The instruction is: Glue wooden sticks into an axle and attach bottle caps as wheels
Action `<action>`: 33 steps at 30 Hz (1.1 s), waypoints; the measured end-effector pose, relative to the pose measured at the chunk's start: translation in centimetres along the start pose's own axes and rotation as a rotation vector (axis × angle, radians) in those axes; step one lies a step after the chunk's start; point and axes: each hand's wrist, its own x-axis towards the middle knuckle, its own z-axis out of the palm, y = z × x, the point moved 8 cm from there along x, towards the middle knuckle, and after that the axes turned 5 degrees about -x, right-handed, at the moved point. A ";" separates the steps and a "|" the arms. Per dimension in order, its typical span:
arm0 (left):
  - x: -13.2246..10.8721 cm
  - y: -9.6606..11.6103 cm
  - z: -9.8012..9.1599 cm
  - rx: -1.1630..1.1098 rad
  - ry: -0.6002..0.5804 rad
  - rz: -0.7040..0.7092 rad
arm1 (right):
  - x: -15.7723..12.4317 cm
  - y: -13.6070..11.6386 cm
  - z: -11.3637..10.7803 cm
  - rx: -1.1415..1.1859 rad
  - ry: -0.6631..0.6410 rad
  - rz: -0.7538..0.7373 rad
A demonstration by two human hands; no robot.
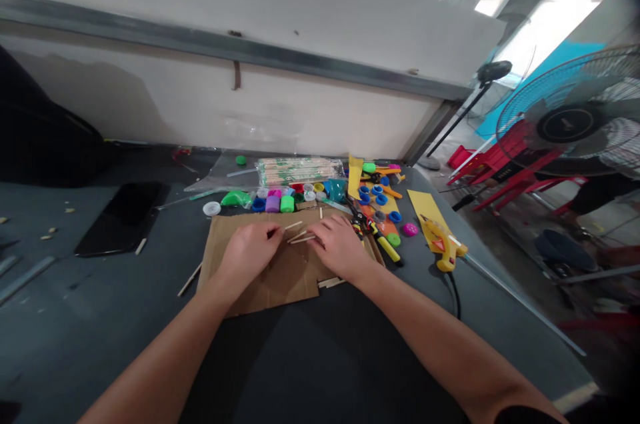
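Note:
Over a brown cardboard sheet [270, 291], my left hand [253, 249] pinches a thin wooden stick [293, 226] whose free end points right. My right hand [341, 244] faces it, fingers closed on short wooden sticks [302, 238] that stick out to the left. The stick ends from both hands come close together; whether they touch I cannot tell. Another stick piece [321, 213] stands out just beyond my right fingers. More pieces [331, 283] lie at the cardboard's notched near edge, below my right wrist.
Behind the cardboard lie bagged wooden sticks [300, 169] and several coloured bottle caps [273, 203]. Yellow-handled pliers [383, 241] and a yellow glue gun [444, 247] with a cord are at right. A black phone [123, 219] lies left. A fan [570, 121] stands beyond the table.

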 end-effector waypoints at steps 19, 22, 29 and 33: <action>0.2 -1.4 0.0 -0.015 0.045 -0.092 | -22.1 20.0 -7.0 -0.442 -0.239 1.137; 0.2 -1.1 0.0 0.018 0.028 -0.079 | -22.4 20.2 -5.7 -0.347 -0.283 1.211; 0.3 -1.0 0.1 0.055 0.021 -0.081 | -21.8 23.5 -5.8 -0.108 -0.191 1.304; 0.3 -0.9 0.0 0.032 0.034 -0.071 | -22.1 23.3 -5.4 0.107 -0.040 1.298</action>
